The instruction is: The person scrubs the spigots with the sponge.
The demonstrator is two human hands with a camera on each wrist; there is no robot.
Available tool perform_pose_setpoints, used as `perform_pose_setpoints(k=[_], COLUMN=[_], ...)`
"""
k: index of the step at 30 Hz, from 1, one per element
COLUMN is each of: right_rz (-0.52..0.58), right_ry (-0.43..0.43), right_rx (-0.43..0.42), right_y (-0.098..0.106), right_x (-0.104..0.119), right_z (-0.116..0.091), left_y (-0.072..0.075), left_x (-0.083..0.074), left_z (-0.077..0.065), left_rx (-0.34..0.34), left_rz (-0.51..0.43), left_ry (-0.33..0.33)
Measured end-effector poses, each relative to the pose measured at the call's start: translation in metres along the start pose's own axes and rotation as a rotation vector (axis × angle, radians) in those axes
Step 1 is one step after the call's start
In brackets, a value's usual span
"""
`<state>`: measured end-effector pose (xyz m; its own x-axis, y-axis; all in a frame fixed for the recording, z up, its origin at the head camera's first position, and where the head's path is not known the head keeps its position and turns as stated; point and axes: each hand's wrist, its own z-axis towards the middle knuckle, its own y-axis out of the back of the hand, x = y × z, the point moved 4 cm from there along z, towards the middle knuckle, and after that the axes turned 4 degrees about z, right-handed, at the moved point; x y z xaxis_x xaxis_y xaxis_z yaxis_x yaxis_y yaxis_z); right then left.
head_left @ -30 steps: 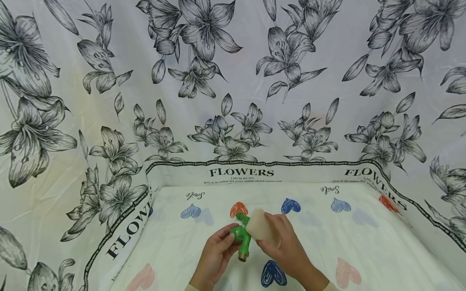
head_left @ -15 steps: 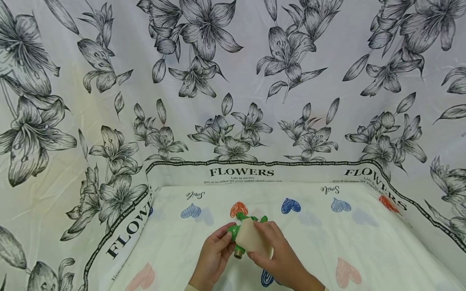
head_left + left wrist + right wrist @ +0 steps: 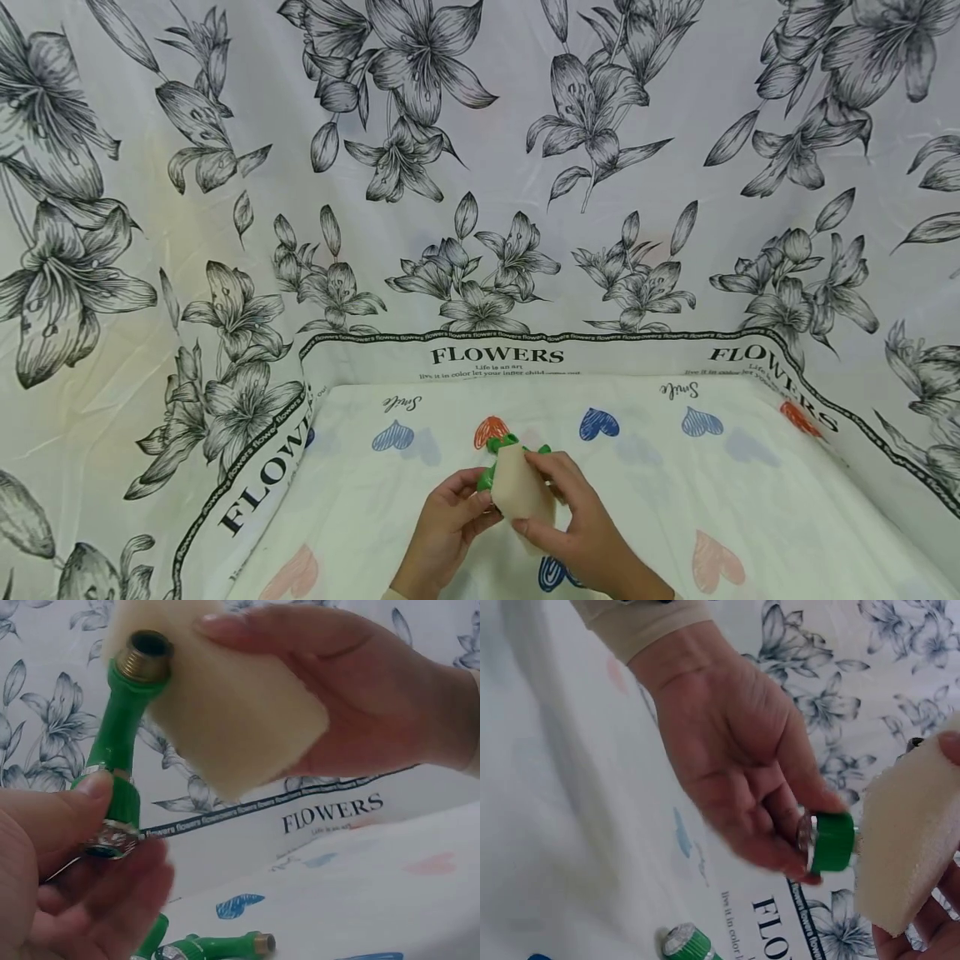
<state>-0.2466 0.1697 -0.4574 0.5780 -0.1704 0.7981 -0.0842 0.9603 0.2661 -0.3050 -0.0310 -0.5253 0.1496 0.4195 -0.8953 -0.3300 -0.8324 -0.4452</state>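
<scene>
Between the thumb and fingers of my left hand (image 3: 446, 521) is a green tap (image 3: 116, 739) with a brass threaded end, gripped at its ribbed, silver-trimmed part. My right hand (image 3: 588, 521) holds a thick cream sponge (image 3: 521, 492), thumb on one face and fingers on the other. In the left wrist view the sponge overlaps the brass end of the tap. From the head view, the sponge hides most of the tap, leaving only bits of green at its left and top. The right wrist view shows the ribbed green part in my left fingers, close beside the sponge.
Another green tap (image 3: 225, 947) with a brass end lies on the white cloth (image 3: 360, 500) beyond my hands. Printed hearts and words cover that cloth. A flower-print curtain (image 3: 517, 175) hangs at the back and along the sides.
My right hand has brought the sponge leftward over the tap, which is now mostly covered in the head view. The left hand keeps its hold, and the brass end has turned out of sight there.
</scene>
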Motion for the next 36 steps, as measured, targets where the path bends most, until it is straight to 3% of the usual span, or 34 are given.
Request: perform_pose_setpoints(k=[8,20,26,33,36], right_rz=[-0.009,-0.078,-0.126,-0.187,-0.212], right_ry=[0.034,0.006,-0.031,-0.150,-0.157], right_rx=[-0.023,-0.064,-0.084,-0.162,-0.186], right_y=[-0.007,-0.009,-0.006,0.003,0.007], right_x=[0.006,0.001,-0.001,-0.010,-0.015], right_z=[0.003,0.005,0.008,0.009,0.010], left_y=[-0.015,-0.024,-0.024,-0.028,-0.028], left_x=[0.004,0.003,0.005,0.001,-0.001], left_z=[-0.002,-0.005,-0.004,-0.005,-0.006], left_rx=[0.066,0.020,0.040,0.139,0.151], left_rz=[0.108,0.237,0.248,0.230,0.225], left_ry=[0.028,0.013,0.022,-0.033,-0.042])
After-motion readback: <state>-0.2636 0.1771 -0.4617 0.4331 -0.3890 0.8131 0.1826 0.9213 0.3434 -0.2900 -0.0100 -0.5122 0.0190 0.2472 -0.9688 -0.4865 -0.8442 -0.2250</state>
